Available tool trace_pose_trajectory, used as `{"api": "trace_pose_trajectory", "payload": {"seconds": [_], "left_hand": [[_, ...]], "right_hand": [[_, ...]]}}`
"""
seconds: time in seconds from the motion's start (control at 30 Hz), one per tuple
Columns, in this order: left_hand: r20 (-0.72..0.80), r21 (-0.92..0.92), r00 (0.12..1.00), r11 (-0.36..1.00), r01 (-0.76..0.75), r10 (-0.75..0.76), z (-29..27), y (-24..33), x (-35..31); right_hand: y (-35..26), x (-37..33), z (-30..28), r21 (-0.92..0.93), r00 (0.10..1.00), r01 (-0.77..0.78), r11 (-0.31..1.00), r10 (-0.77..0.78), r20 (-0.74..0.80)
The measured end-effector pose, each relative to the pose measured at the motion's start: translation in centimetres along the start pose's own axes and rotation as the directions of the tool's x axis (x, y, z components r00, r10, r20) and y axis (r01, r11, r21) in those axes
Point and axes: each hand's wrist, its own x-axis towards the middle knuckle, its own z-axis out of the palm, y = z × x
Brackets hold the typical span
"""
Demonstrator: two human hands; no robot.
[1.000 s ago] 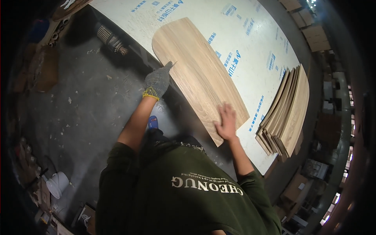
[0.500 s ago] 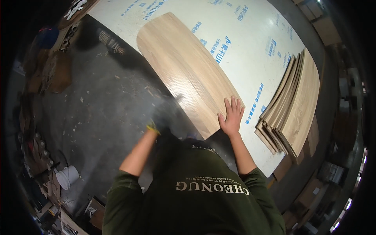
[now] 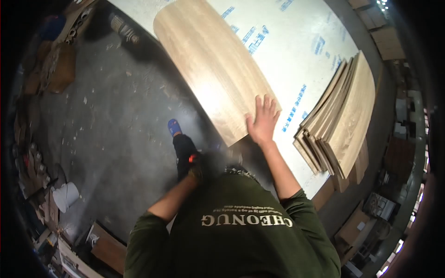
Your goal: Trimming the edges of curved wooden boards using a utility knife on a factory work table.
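One white bucket (image 3: 66, 197), round-walled, stands on the grey floor (image 3: 120, 125), well left of the left hand. One ribbed cylindrical object (image 3: 119, 25) is located far forward and left of that hand. One blue sandal (image 3: 174, 126), worn on a foot, is forward-left of the same hand.

The left hand (image 3: 206, 163) is dark and motion-blurred, near the front of the green top (image 3: 241, 199); its opening and any held item cannot be told.

One wood-grain board (image 3: 208, 60), flat and smooth with a light sheen, lies on the counter (image 3: 287, 69) under the right hand (image 3: 263, 120). Its long axis runs forward and left from that hand; the far left corner is rounded, the near end cut straight. Its left long edge overhangs the counter.

The right hand is open, palm down, fingers slightly parted and thumb extended, resting on the board's near right corner without gripping.

Right of this hand, one fanned stack of wood-grain panels (image 3: 350, 120) sits on the white, blue-printed counter surface. At least six panels overlap; the exact count cannot be determined.
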Motion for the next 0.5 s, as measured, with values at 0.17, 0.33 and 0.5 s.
{"api": "trace_pose_trajectory", "payload": {"seconds": [0.17,0.33,0.5], "left_hand": [[0.431,-0.472,0.858,0.742,0.477,-0.279,-11.9,-4.6,1.2],[0.322,-0.375,0.777,0.681,0.629,-0.54,-17.2,-13.3,-2.5],[0.341,-0.504,0.571,0.368,0.782,-0.747,-20.9,-17.0,0.6]], "right_hand": [[-6.6,-1.9,0.9,0.07,0.829,0.158,0.985,-0.171,0.532],[-9.2,0.6,2.7,-0.159,0.923,0.31,0.937,-0.257,0.288],[-6.3,3.0,-8.1,0.186,0.844,0.263,0.947,-0.319,0.43]]}}
